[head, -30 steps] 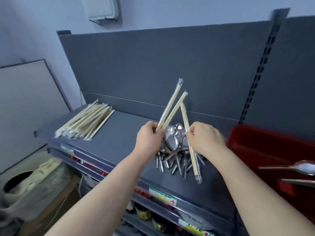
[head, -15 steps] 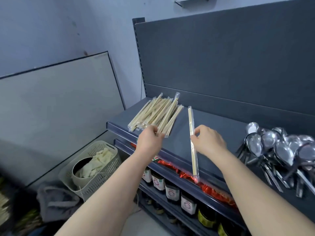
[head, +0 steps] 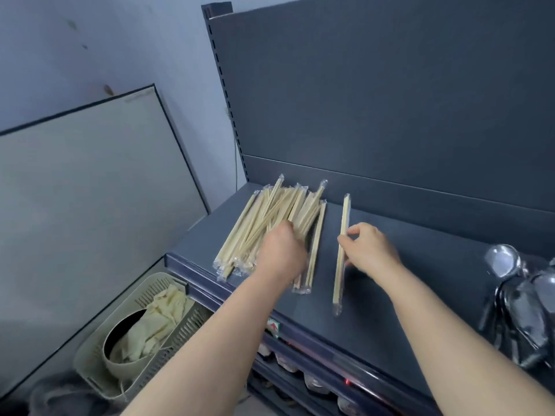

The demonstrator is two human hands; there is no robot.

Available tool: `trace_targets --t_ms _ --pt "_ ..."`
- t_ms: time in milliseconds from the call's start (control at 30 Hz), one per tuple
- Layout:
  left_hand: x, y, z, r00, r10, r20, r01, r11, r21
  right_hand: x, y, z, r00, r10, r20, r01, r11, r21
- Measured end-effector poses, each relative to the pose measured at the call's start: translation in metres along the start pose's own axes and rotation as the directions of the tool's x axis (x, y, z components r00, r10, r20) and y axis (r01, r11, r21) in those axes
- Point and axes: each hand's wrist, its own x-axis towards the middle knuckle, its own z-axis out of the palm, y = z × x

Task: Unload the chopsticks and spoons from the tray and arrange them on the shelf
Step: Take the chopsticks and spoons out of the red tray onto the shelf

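Your left hand (head: pixel 280 253) is down on the pile (head: pixel 255 232) of chopsticks at the shelf's (head: pixel 420 265) left end. Its back faces the camera and its fingers are curled under and hidden, so you cannot tell whether they grip anything or only rest there. The pile is a loose sheaf of pale wooden chopsticks, each pair sealed in a clear plastic sleeve. They run from the front edge toward the back panel (head: pixel 390 100) and fan out slightly at the far end. Two sleeves on the pile's right side lie straighter, and their near ends poke out past your wrist.

Your right hand (head: pixel 371 250) pinches a single pair (head: pixel 345 214) about midway along, thumb and fingertips clamped on its sleeve. This pair sits just right of the pile and roughly parallel to it. Its near end reaches the front edge and its far end points at the back panel. Whether it touches the shelf cannot be told.

The spoons (head: pixel 522 295) are heaped at the shelf's right end, well apart from the chopsticks. They are shiny metal, and blurred at the frame's edge.

Below the front edge a lower shelf holds a row of jars (head: pixel 312 381). On the floor to the left stands a slotted basket (head: pixel 163 288) with pale cloth (head: pixel 150 322) inside, in front of a board (head: pixel 90 190) leaning on the wall.
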Motion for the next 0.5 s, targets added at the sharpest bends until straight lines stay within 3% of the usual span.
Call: trace_targets --t_ms 100,167,300,500 --pt "0.021 -0.007 0.001 0.987 0.151 0.045 -0.158 0.954 0.254 0.022 -0.019 0.017 0.991 -0.078 0.107 0.086 0.993 -0.077" --pt "0.029 -0.014 0.002 0.971 0.227 0.076 -0.239 0.914 0.327 0.027 -0.026 0.025 0.987 -0.085 0.14 0.112 0.973 -0.199" --pt "0.041 -0.022 0.002 0.951 0.292 0.101 -0.309 0.903 0.3 0.026 -0.027 0.027 0.978 -0.127 0.165 0.168 0.947 -0.273" --pt "0.043 -0.021 -0.001 0.877 0.462 0.129 -0.479 0.833 0.275 -0.002 -0.02 0.006 0.987 -0.16 -0.035 0.123 0.866 -0.485"
